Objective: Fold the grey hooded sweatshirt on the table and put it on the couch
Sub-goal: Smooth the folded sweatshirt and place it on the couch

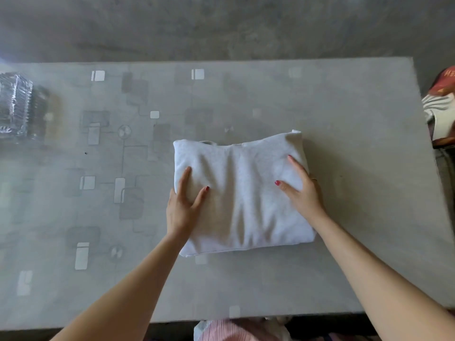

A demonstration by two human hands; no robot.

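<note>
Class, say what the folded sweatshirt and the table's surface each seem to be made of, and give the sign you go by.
Sweatshirt: soft knit fabric, probably cotton fleece, matte light grey; it creases and dents under the left hand and right hand. Table: a smooth grey patterned top, perhaps glass or laminate; it shows faint sheen and printed squares.

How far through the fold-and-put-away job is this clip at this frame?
Folding looks done: the sweatshirt lies as a compact rectangle on the table. In hand: the left hand and right hand rest flat on top, fingers spread, not gripping. Left: lifting it and carrying it to the couch, which is not clearly in view.
</note>
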